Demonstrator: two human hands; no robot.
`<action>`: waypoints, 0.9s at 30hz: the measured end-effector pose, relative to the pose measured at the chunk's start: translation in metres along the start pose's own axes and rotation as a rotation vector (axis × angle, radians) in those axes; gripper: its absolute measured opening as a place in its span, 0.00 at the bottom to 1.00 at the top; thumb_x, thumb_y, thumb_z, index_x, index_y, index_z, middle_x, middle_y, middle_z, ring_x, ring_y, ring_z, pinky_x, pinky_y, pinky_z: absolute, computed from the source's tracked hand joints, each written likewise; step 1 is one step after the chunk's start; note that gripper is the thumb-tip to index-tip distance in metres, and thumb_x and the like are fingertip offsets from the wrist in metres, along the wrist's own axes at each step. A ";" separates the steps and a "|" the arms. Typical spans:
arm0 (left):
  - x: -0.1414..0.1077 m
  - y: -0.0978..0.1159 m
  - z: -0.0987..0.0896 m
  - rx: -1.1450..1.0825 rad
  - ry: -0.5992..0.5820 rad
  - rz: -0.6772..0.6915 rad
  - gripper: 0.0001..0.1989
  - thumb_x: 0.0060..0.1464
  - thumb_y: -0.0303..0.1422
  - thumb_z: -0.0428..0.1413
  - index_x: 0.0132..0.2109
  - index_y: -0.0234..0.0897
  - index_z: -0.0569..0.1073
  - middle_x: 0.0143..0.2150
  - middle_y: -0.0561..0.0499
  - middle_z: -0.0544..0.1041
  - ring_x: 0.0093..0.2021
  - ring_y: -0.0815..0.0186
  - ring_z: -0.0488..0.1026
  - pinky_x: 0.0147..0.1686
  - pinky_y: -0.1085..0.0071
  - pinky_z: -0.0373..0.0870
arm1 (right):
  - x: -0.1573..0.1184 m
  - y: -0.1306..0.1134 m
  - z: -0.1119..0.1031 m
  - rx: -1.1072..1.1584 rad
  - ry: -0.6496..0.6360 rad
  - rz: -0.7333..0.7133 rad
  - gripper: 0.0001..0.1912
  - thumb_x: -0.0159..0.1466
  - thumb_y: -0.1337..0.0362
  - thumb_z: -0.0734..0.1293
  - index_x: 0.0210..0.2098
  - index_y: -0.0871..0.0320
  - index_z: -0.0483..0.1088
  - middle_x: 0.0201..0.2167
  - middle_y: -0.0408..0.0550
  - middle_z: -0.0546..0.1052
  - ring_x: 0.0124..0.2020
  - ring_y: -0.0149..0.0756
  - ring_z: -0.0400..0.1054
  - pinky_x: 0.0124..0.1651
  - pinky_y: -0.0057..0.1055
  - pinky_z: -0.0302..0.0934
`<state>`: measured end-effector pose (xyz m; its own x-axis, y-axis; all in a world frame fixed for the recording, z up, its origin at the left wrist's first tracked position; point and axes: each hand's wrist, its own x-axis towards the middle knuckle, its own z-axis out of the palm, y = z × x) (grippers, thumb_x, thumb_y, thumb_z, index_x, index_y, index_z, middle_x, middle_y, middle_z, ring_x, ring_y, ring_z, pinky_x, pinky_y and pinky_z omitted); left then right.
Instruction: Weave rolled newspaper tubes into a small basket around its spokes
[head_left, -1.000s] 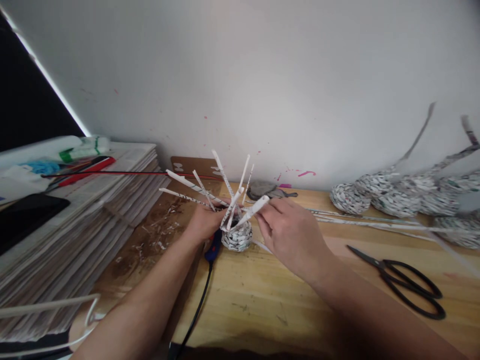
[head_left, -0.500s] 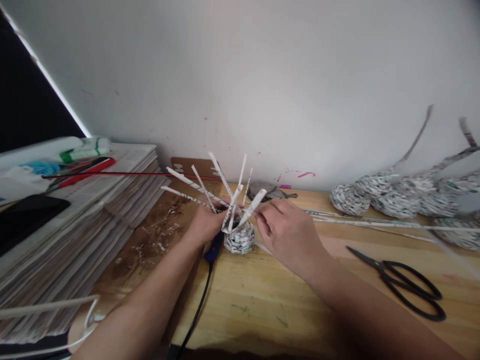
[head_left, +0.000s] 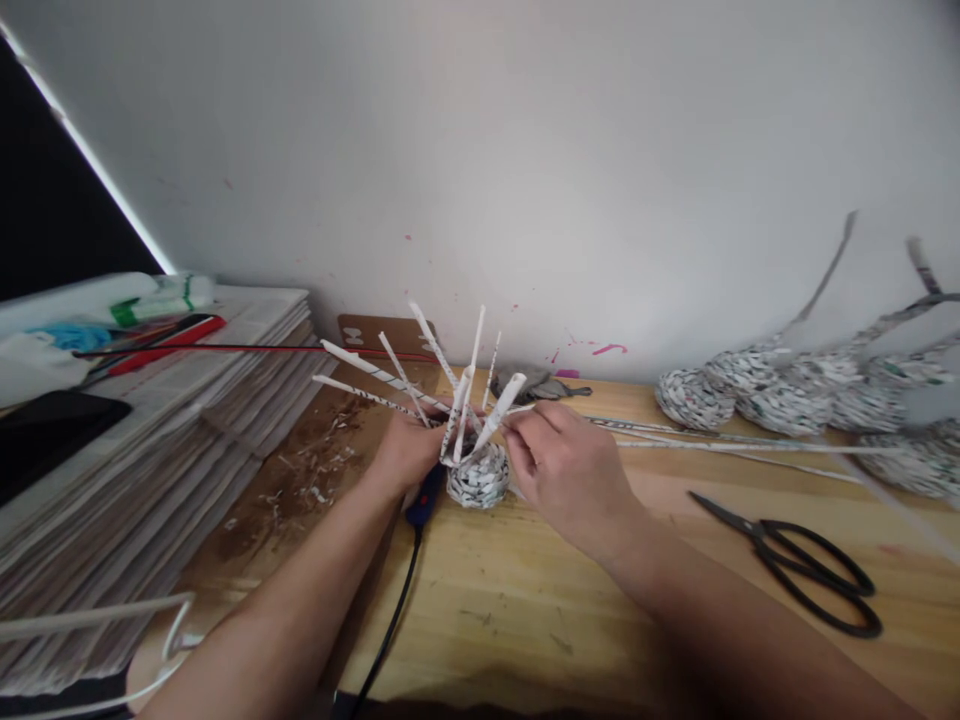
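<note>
- Left hand (head_left: pixel 409 450) grips the tubes (head_left: pixel 454 415) above the ball (head_left: pixel 478 480).
- Right hand (head_left: pixel 574 470) works beside them, grip unclear.
- Rim work seems underway; the next move needs steady tubes.

A grey-white wall (head_left: pixel 570 180) with pink splashes rises behind a pale wooden table (head_left: pixel 600 640)

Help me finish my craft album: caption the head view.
Left hand and right hand at a small woven paper basket, scissors nearby.

A black phone (head_left: pixel 64 435) lies on the paper stack (head_left: pixel 259 312).
</note>
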<state>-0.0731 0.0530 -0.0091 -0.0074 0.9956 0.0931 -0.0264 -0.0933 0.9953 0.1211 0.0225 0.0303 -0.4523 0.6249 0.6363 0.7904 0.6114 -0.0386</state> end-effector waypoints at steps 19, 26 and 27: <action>0.000 0.003 -0.003 0.123 -0.055 0.034 0.11 0.45 0.37 0.67 0.34 0.33 0.83 0.29 0.46 0.83 0.27 0.61 0.77 0.28 0.70 0.74 | 0.000 0.003 0.006 0.136 -0.021 0.019 0.08 0.66 0.70 0.63 0.39 0.61 0.75 0.34 0.51 0.77 0.36 0.39 0.70 0.39 0.34 0.64; 0.000 0.004 -0.002 0.121 -0.045 0.015 0.11 0.45 0.36 0.67 0.34 0.34 0.82 0.32 0.46 0.84 0.29 0.61 0.79 0.27 0.72 0.73 | 0.006 0.005 -0.005 0.168 -0.171 0.146 0.05 0.66 0.67 0.64 0.39 0.60 0.72 0.34 0.50 0.76 0.35 0.40 0.71 0.36 0.34 0.62; -0.001 0.004 -0.002 0.118 -0.051 0.007 0.11 0.45 0.37 0.67 0.34 0.34 0.83 0.32 0.46 0.84 0.29 0.61 0.79 0.27 0.71 0.73 | 0.007 0.004 -0.006 0.179 -0.183 0.165 0.05 0.66 0.66 0.65 0.40 0.60 0.72 0.35 0.50 0.76 0.35 0.41 0.71 0.36 0.34 0.62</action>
<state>-0.0752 0.0520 -0.0053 0.0441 0.9942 0.0984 0.0911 -0.1021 0.9906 0.1239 0.0266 0.0390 -0.4039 0.7897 0.4619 0.7810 0.5605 -0.2754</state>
